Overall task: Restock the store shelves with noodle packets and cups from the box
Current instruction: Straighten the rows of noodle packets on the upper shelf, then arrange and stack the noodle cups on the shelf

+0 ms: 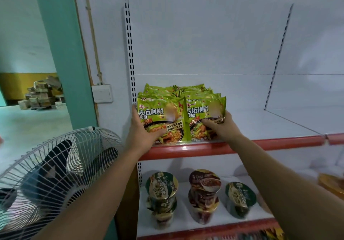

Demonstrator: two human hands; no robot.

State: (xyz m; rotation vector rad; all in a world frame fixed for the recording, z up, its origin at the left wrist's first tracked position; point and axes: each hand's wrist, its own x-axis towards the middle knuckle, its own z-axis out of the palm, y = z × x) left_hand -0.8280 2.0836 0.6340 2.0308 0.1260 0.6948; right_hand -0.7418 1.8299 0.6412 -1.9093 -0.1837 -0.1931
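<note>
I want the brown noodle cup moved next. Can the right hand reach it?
Likely yes, once free: the right hand holds a green noodle packet on the shelf above; the brown noodle cup stands unblocked at the lower shelf's front.

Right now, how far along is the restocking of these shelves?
Partly done. Two rows of green noodle packets stand at the left end of the upper shelf; noodle cups sit on the lower shelf, some stacked. In hand: the left hand grips the left front packet, the right hand the right front packet. Left: the upper shelf's right side is bare. The box is out of view.
</note>
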